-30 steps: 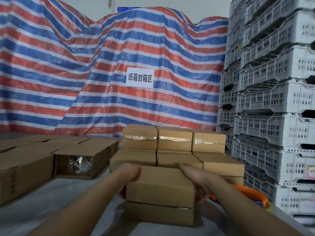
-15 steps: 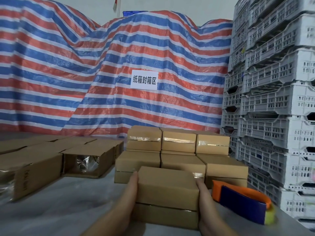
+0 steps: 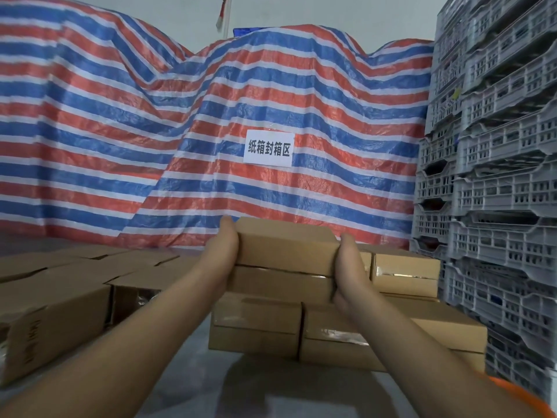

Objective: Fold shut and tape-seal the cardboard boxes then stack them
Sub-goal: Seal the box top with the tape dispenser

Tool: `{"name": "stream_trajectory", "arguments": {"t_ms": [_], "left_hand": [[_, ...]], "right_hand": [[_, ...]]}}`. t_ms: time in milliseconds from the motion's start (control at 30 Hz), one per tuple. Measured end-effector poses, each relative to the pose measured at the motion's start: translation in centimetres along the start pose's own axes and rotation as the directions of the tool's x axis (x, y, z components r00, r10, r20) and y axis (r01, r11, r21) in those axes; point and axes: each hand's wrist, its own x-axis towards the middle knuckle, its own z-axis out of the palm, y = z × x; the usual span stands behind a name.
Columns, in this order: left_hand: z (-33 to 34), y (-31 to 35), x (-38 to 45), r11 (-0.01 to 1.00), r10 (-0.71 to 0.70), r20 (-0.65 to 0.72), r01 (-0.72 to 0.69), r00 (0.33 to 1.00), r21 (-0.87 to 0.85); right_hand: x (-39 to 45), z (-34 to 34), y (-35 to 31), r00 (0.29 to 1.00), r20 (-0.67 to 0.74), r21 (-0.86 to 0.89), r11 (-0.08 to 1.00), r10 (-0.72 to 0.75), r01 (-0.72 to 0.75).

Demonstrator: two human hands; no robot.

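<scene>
Held box: we had a closed cardboard box (image 3: 286,251) lifted off the surface, level, in mid-frame, above the front row of stacked boxes.
Left grip: our left hand (image 3: 221,251) pressed flat against the box's 9 o'clock end, fingers reaching over its far top corner, clamping the box.
Right grip: our right hand (image 3: 349,267) pressed against the 3 o'clock end, thumb up along the edge, clamping the same box.
Sealed stack: taped boxes (image 3: 331,336) sat in rows right below and behind the held one, at 6 o'clock from it; shiny tape showed on their front faces. One more taped box (image 3: 405,274) sat on the upper tier just at 3 o'clock of the held box.
Unsealed boxes: boxes with loose flaps (image 3: 57,300) lay toward 9 o'clock, well apart from the stack.
Surface: grey, bare in front of the stack (image 3: 229,384).
Tape dispenser: only an orange edge (image 3: 518,396) showed at 5 o'clock, behind our right forearm.
Backdrop: a striped red, white and blue tarp (image 3: 150,131) with a white paper sign (image 3: 268,148) at 12 o'clock; grey plastic crates (image 3: 497,176) stacked at 3 o'clock.
</scene>
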Motion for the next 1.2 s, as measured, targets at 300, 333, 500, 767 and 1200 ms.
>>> {"name": "stream_trajectory", "arguments": {"t_ms": [300, 333, 500, 767, 1200], "left_hand": [[0.5, -2.7, 9.0, 0.996, 0.014, -0.036, -0.011, 0.999, 0.088], [0.5, -3.2, 9.6, 0.997, -0.006, -0.029, 0.009, 1.000, 0.080], [0.2, -5.4, 12.4, 0.996, -0.062, 0.033, 0.059, 0.998, 0.070], [0.6, -6.6, 14.2, 0.988, -0.052, -0.109, 0.067, 0.993, 0.141], [-2.1, -4.9, 10.5, 0.945, 0.118, -0.097, -0.082, 0.988, 0.318]], "right_hand": [[7.3, 3.1, 2.6, 0.994, 0.036, -0.012, 0.995, 0.099, -0.098], [7.8, 3.2, 3.1, 0.991, 0.045, -0.012, 0.992, 0.122, -0.122], [10.0, 3.6, 5.3, 0.983, 0.066, -0.013, 0.986, 0.169, -0.168], [11.3, 3.5, 6.9, 0.983, 0.059, -0.049, 0.984, 0.175, -0.172], [7.6, 2.5, 4.0, 0.951, -0.133, -0.352, 0.910, -0.280, 0.219]]}}
